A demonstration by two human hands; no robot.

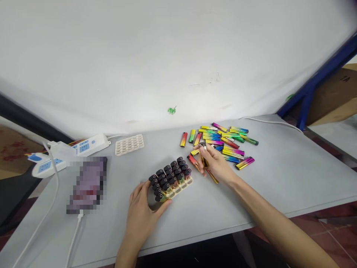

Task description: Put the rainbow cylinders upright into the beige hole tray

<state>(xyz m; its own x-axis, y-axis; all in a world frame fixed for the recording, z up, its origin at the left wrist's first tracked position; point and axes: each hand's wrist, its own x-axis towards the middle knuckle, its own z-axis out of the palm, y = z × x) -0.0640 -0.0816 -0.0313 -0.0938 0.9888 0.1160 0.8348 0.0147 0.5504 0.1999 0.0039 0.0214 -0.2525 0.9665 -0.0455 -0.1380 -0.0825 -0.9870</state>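
Note:
My left hand point(141, 212) is closed around the left end of a cream slotted tray point(177, 191), thumb at the near corner and fingers on the far side. Rows of lighters point(174, 181) with black tops stand upright in it; several slots along the near edge hold nothing. To the right of the tray, my right hand point(216, 163) pinches a lighter point(202, 145) between thumb and fingers, its top end showing and most of its body hidden. Under and behind that hand lies a loose heap of shiny multicoloured lighters point(213, 136).
A second cream tray point(129, 144) lies near the wall, with nothing in its slots. At left are white power strips point(86, 146), a blurred-out device point(88, 186) and a white charging cable point(74, 238). A blue metal frame point(306, 100) and cardboard box point(334, 93) stand at right.

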